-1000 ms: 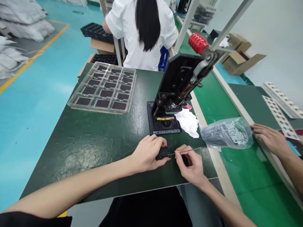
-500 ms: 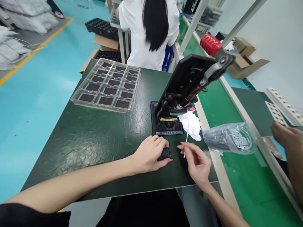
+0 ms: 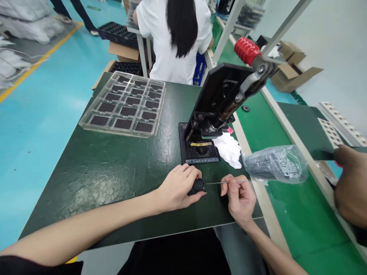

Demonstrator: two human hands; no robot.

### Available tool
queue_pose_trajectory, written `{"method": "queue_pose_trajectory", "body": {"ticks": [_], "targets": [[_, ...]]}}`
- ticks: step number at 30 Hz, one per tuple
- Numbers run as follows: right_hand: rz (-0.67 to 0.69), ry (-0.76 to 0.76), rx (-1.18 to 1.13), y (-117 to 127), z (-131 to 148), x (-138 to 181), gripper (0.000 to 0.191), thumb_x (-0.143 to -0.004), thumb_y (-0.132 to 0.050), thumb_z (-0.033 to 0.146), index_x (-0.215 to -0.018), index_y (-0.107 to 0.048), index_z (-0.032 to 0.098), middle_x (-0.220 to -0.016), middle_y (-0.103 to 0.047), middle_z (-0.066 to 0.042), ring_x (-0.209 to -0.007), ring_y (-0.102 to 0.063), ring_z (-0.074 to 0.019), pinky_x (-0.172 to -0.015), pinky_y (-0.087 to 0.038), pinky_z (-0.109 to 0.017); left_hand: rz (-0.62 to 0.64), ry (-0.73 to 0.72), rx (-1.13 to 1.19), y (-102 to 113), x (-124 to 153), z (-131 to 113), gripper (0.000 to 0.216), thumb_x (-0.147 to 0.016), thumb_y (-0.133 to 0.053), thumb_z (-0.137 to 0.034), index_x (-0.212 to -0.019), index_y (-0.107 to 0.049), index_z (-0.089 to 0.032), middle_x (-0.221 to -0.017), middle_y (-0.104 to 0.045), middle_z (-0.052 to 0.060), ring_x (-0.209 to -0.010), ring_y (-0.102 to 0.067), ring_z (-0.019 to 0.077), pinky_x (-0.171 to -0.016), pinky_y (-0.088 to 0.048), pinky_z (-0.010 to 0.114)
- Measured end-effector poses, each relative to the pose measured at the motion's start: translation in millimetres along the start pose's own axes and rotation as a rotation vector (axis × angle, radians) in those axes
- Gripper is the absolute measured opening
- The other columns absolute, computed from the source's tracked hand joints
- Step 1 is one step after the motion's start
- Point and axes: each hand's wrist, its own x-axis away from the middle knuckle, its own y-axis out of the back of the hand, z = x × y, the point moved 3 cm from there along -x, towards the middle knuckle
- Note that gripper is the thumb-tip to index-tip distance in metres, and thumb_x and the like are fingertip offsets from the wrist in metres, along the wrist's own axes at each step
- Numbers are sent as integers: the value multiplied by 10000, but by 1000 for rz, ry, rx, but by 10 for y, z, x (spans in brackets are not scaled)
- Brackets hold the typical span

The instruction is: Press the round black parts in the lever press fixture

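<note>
My left hand (image 3: 180, 188) is closed around a small black rounded part (image 3: 198, 186), pressing it near the front edge of the dark green table. Between the thumb and fingers of my right hand (image 3: 239, 196) is a thin metal rod (image 3: 213, 183). The rod lies level, its left end pointing at the black part with a small gap between them. Just beyond my hands stands a black hand press (image 3: 222, 101) with a red grip (image 3: 247, 50), its base holding a dark fixture marked with a yellow strip (image 3: 200, 144).
A clear tray with dark inserts (image 3: 123, 110) lies at the table's back left. Right of the press are a crumpled white cloth (image 3: 228, 150) and a plastic bag of thin rods (image 3: 276, 164). One person sits ahead; another person's hand (image 3: 351, 183) shows at far right.
My right hand has turned the rod from nearly upright to level, pointing left at the black part. My left hand keeps its hold. The other person's hand at right has moved lower.
</note>
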Motion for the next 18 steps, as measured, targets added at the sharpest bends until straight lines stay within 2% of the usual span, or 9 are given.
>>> {"method": "queue_pose_trajectory", "body": {"ticks": [9,18], "targets": [[64,3,-32,-31,-42,32,209,-1085,-458,178,-888,-523,204,-614,-556,53,-621,-566,-109,-814,-524,-314,-3,-11,1,10,-7,-1,405,-845,-819,-367,-1027,-502,-194,-958,-658,36,-842,-626,240,-719,-467,361],[88,39,-50,-36,-17,56,157,-1084,-458,169,-969,-562,196,-619,-567,46,-648,-583,-115,-763,-518,-291,-13,-17,-18,9,-9,-18,421,-835,-834,-373,-1014,-498,-193,-945,-656,28,-822,-624,228,-705,-474,355]]}}
